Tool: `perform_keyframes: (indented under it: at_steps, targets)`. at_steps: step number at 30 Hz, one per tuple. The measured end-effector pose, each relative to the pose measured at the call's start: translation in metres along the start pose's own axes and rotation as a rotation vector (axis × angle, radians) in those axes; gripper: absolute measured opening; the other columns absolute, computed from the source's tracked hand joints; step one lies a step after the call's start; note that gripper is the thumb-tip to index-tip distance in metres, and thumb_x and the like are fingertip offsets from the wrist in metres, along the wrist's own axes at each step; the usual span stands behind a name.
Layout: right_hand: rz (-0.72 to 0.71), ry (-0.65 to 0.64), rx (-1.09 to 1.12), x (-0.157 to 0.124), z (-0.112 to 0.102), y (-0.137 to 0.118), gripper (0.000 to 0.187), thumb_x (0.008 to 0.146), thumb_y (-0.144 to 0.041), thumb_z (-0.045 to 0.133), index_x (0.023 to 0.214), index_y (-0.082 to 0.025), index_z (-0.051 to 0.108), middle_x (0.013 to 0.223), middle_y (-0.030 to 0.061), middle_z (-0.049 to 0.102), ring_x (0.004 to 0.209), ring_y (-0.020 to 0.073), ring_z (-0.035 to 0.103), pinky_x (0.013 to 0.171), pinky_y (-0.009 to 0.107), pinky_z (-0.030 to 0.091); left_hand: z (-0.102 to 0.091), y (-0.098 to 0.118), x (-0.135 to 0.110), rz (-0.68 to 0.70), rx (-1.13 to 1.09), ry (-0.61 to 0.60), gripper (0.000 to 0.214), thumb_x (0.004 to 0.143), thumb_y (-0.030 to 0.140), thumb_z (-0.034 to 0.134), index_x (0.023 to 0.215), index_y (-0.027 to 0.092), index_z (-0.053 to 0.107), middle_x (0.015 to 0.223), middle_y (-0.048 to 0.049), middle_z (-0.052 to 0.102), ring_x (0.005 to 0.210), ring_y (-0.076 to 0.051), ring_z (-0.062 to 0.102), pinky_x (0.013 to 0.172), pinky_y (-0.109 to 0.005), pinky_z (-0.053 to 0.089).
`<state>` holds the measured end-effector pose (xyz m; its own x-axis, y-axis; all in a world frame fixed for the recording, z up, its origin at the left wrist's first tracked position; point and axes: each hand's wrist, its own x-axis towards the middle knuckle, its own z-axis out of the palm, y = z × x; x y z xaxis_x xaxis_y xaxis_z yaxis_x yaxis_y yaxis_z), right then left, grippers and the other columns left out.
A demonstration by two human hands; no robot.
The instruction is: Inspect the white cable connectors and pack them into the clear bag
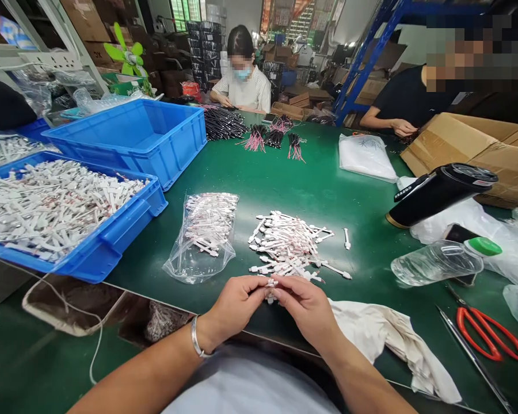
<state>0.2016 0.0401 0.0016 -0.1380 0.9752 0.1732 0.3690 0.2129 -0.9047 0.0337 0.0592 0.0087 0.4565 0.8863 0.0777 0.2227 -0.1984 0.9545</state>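
Observation:
My left hand (pixel 233 305) and my right hand (pixel 304 310) meet at the front edge of the green bench, fingertips pinching a small white plastic part (pixel 270 290) with fine pink wire. My fingers hide most of it. Just beyond my hands lies a loose heap of similar white parts (pixel 285 244). To its left rests a clear plastic bag (pixel 205 236) filled with more of them. A single white part (pixel 347 238) lies apart on the right. A metal bangle (pixel 196 339) circles my left wrist.
Blue crates (pixel 112 253) (pixel 155 144) of white parts stand at left. A crumpled cloth (pixel 392 345), red-handled scissors (pixel 487 333), a water bottle (pixel 435 261) and a black flask (pixel 440 192) lie at right. Co-workers (pixel 242 75) (pixel 397 109) sit across the bench among wire bundles (pixel 224 123).

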Motion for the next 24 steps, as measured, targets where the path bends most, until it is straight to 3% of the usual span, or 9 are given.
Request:
perform_keyframes:
  at_steps: [7, 11, 16, 20, 22, 24]
  targets:
    - [-0.064, -0.021, 0.025, 0.004, 0.002, 0.0, 0.022, 0.079, -0.026, 0.062, 0.1, -0.028, 0.068, 0.073, -0.0001, 0.056, 0.065, 0.0128, 0.055, 0.059, 0.025, 0.047, -0.001, -0.001, 0.001, 0.043, 0.156, -0.005, 0.024, 0.085, 0.018, 0.047, 0.075, 0.016, 0.069, 0.075, -0.0024, 0.067, 0.074, -0.015, 0.058, 0.072, -0.025, 0.046]
    - [-0.089, 0.018, 0.021, 0.003, 0.004, -0.004, 0.012, 0.082, -0.025, 0.058, 0.089, -0.024, 0.068, 0.076, 0.0014, 0.058, 0.071, 0.0145, 0.055, 0.064, 0.027, 0.046, -0.001, 0.003, 0.004, 0.014, 0.166, -0.02, 0.024, 0.087, 0.023, 0.047, 0.085, 0.018, 0.07, 0.08, -0.0018, 0.069, 0.076, -0.015, 0.06, 0.073, -0.025, 0.046]
    - [0.219, 0.172, 0.349, 0.004, -0.006, -0.003, 0.019, 0.078, -0.038, 0.063, 0.082, -0.019, 0.061, 0.069, -0.0014, 0.055, 0.056, 0.0107, 0.049, 0.055, 0.024, 0.042, -0.006, 0.006, 0.0, 0.057, 0.262, 0.039, 0.035, 0.08, 0.026, 0.06, 0.114, 0.02, 0.059, 0.109, -0.0056, 0.064, 0.1, -0.02, 0.056, 0.091, -0.033, 0.044]
    - [0.342, 0.22, 0.508, 0.002, -0.017, -0.001, 0.027, 0.076, -0.044, 0.063, 0.082, -0.019, 0.057, 0.062, -0.0038, 0.054, 0.052, 0.0085, 0.047, 0.052, 0.021, 0.041, -0.012, 0.008, -0.013, 0.096, 0.445, 0.061, 0.034, 0.078, 0.024, 0.061, 0.111, 0.018, 0.06, 0.102, -0.0089, 0.062, 0.097, -0.022, 0.053, 0.088, -0.039, 0.045]
    - [0.378, 0.206, 0.547, -0.002, -0.018, -0.003, 0.029, 0.074, -0.045, 0.065, 0.081, -0.018, 0.057, 0.062, -0.0034, 0.054, 0.052, 0.0079, 0.047, 0.049, 0.02, 0.04, -0.011, 0.013, -0.016, 0.015, 0.369, 0.037, 0.033, 0.078, 0.026, 0.061, 0.11, 0.018, 0.059, 0.098, -0.0082, 0.062, 0.092, -0.021, 0.054, 0.082, -0.037, 0.047]
    - [0.421, 0.176, 0.612, -0.006, -0.018, -0.007, 0.03, 0.072, -0.044, 0.067, 0.08, -0.017, 0.056, 0.061, -0.0032, 0.054, 0.052, 0.0072, 0.047, 0.048, 0.019, 0.039, -0.007, 0.018, -0.015, -0.122, 0.154, -0.024, 0.042, 0.076, 0.029, 0.063, 0.115, 0.017, 0.055, 0.102, -0.0083, 0.062, 0.09, -0.019, 0.056, 0.074, -0.031, 0.049]
